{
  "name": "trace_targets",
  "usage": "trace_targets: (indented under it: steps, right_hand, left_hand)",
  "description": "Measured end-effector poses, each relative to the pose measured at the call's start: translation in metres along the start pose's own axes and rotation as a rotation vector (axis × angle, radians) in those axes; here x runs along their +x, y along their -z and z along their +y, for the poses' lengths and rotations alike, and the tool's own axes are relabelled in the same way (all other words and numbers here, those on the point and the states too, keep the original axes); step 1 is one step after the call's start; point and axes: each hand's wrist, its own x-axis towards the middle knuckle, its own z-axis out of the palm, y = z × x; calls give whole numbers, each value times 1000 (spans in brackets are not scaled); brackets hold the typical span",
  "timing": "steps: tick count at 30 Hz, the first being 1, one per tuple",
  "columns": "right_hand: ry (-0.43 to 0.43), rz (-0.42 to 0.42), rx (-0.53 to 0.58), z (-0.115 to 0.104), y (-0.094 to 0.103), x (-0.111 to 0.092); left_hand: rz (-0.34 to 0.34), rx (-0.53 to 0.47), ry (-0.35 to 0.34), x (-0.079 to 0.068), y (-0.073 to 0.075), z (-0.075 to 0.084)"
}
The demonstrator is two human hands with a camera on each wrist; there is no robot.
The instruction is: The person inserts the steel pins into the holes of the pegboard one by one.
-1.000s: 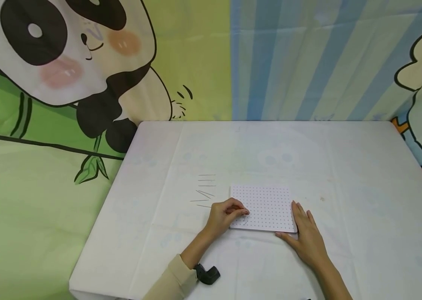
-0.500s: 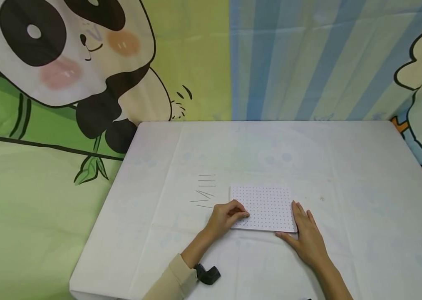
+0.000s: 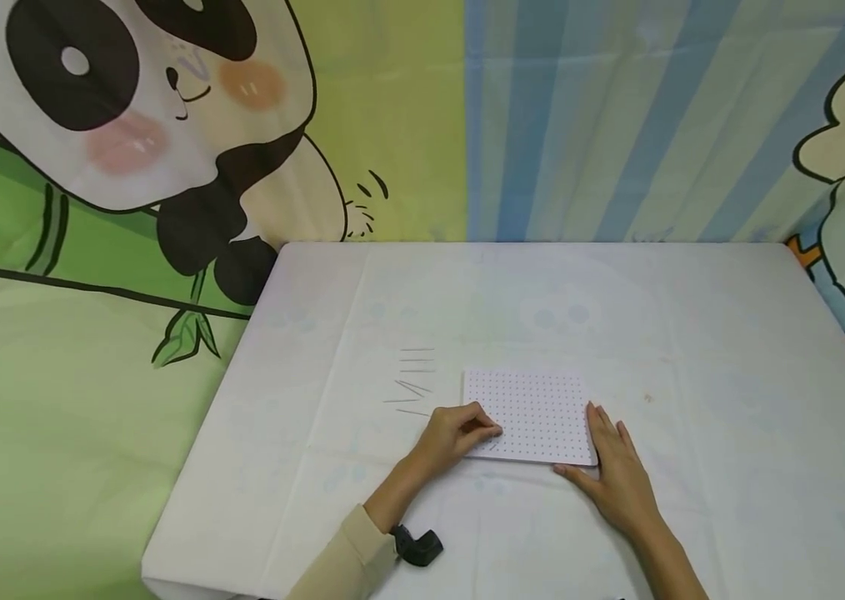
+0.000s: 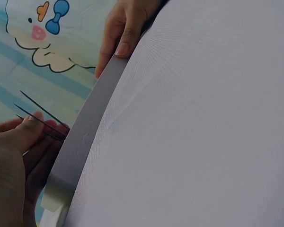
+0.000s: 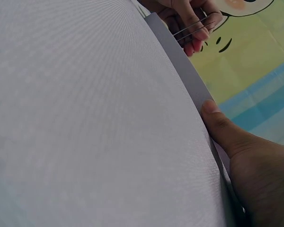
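A white board with a grid of small holes lies on the table. My left hand is over its near left corner, thumb and forefinger pinching a thin metal rod. In the left wrist view, thin dark rods stick up from the board's face beside the left fingers. One of them meets the thumb tip. My right hand rests against the board's near right corner, fingers straight along the right side and thumb at the front edge. The right wrist view shows that thumb on the board's edge.
Several thin loose rods lie left of the board, some parallel and some crossing. A black strap-like piece sits at the left sleeve. Behind the white-covered table hangs a cartoon-printed curtain.
My left hand has shifted slightly down and nearer over the board, still pinching. The right hand and board hold their place; the whole view has drifted a little.
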Motion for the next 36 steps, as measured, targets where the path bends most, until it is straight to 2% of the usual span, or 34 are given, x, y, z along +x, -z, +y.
trace_targets:
  steps: [5, 9, 11, 13, 15, 18, 20, 22, 27, 36]
  right_hand:
    - [3, 4, -7, -1, -1, 0]
    - [2, 0, -4, -2, -2, 0]
    - [-1, -2, -3, -2, -3, 0]
    - [-6, -5, -7, -2, -4, -1]
    - [-8, -6, -12, -2, -4, -1]
    - [-4, -1, -13, -2, -4, -1]
    - [-2, 3, -16, -1, -3, 0]
    - [-2, 3, -17, -1, -2, 0]
    - [-2, -5, -19, -1, -1, 1]
    - [5, 6, -3, -2, 0, 1]
  left_hand:
    - [-55, -60, 62, -2, 4, 1]
    - [-93, -123, 121, -5, 13, 0]
    - [-79, -168, 148, -8, 22, -2]
    - [-32, -170, 170, -10, 34, -5]
    - [41, -127, 184, -13, 49, -9]
    - [134, 24, 200, -17, 69, -17]
    - [151, 109, 204, -22, 80, -22]
    - [128, 154, 214, -27, 87, -27]
    - [28, 157, 248, -36, 90, -35]
    - [18, 153, 225, -38, 86, -44]
